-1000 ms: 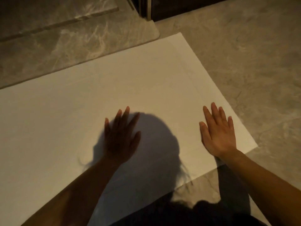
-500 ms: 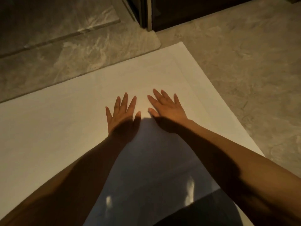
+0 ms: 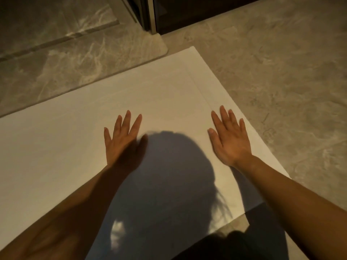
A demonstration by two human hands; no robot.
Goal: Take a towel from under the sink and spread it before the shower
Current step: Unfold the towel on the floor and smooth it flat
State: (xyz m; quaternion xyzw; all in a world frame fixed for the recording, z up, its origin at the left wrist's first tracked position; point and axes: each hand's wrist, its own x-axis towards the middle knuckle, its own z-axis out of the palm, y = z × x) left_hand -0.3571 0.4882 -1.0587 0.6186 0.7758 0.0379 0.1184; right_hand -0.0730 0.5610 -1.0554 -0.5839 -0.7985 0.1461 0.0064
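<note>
- The white towel (image 3: 169,98) lies flat on the floor (image 3: 281,81), spread out wide
- Its far edge runs along the stone step (image 3: 78,59), just beside it; I cannot tell if the two touch
- The far right corner of the towel sits near the round end of the step, below a metal post (image 3: 150,14)
- The left hand (image 3: 123,142) lies on the towel with the palm down, fingers straight and spread, and it holds nothing
- The right hand (image 3: 230,140) lies flat on the towel too, close to the right edge, fingers straight and near each other, and it holds nothing
- The two hands are well apart, with bare towel between them
- A thin line runs down the towel and ends just beside the tips of the right hand
- A big shadow (image 3: 169,175) shaped like a head falls on the towel between the hands, and it makes the thumb side of the left hand dark
- Both arms are bare, and the right arm crosses over the near edge of the towel
- The floor to the right of the towel is grey stone with pale marks
</note>
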